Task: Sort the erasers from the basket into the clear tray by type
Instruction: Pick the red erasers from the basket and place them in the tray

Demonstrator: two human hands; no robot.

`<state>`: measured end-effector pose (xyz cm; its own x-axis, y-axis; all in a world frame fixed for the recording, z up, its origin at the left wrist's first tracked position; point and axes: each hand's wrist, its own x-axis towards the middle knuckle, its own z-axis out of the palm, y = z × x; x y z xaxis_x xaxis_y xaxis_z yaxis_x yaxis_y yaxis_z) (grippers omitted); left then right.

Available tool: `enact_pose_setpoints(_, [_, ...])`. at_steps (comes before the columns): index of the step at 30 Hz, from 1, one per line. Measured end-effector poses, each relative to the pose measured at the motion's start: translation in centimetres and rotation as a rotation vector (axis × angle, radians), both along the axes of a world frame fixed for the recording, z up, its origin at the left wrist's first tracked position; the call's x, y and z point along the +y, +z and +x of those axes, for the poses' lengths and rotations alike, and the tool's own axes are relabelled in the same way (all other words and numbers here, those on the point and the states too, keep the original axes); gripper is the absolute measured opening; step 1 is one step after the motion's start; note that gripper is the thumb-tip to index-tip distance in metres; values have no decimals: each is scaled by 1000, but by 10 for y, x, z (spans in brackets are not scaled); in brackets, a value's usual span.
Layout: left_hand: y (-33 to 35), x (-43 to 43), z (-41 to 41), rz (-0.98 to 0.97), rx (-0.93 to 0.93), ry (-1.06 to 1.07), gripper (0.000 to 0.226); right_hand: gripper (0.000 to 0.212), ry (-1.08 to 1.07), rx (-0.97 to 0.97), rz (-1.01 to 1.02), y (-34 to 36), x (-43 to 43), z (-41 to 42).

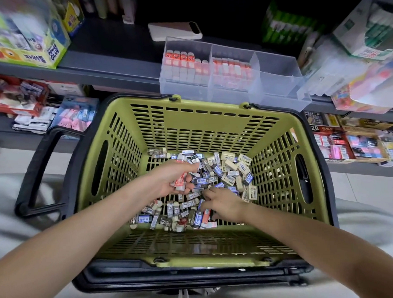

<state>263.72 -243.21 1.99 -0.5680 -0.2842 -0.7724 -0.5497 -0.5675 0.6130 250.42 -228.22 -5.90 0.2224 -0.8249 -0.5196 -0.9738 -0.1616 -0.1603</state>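
Note:
A green basket (192, 117) sits in front of me with a heap of mixed erasers (226, 172) on its floor: blue-sleeved, grey 2B, cream and a few orange ones. My left hand (167, 181) is inside it, closed around several orange-and-white erasers (180, 181). My right hand (222, 203) reaches into the pile, fingers curled over an orange-sleeved eraser (206, 216); whether it grips it I cannot tell. The clear tray (280, 85) stands on the shelf behind the basket. Its left and middle compartments hold orange-and-white erasers (185, 66); the right one holds nothing.
A white phone (175, 31) lies on the dark shelf (109, 54) behind the tray. Boxes of glue (27, 40) stand at the left, packaged stationery (361, 61) at the right. Lower shelves carry more eraser boxes (342, 142). The basket's black handle (43, 165) is folded out left.

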Motion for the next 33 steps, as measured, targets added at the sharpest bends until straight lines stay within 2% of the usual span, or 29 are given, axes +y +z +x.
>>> enact_pose_setpoints(2, [-3,0,1,3,-8,0,26,30,-40,-32,-25,-3,-5,-1])
enact_pose_setpoints(4, [-9,2,2,-27,-41,5,30,24,-310,-208,-36,0,-6,0])
enact_pose_setpoints(7, [-13,9,1,-120,-97,-22,40,17,-903,-767,15,17,-7,6])
enact_pose_setpoints(10, [-16,17,0,-121,-52,-63,66,9,-1195,-1196,58,36,-13,18])
enact_pose_setpoints(11, [-16,19,1,-102,-22,-76,66,10,-1228,-1282,55,41,-16,22])
enact_pose_setpoints(14, [-18,24,0,-100,64,-63,28,12,-1228,-1421,141,53,-20,19])
enact_pose_setpoints(16, [-20,22,0,-143,28,0,15,12,-1221,-1338,279,53,-15,8])
enact_pose_setpoints(17, [-21,21,0,-151,-8,35,13,9,-1182,-1165,332,49,-11,4])
enact_pose_setpoints(19, [-21,16,1,-137,-67,80,15,11,-984,-686,414,34,0,-1])
enact_pose_setpoints(21, [-18,10,3,-104,-67,78,20,20,-813,-405,469,14,8,3])
enact_pose_setpoints(24, [-14,3,2,-45,-26,86,27,21,-738,-294,419,-6,8,18])
enact_pose_setpoints(28, [-7,-3,0,59,47,134,35,17,-751,-387,327,-20,8,27])
enact_pose_setpoints(33, [0,-5,-1,58,121,152,49,17,-435,-172,66,-27,10,21])
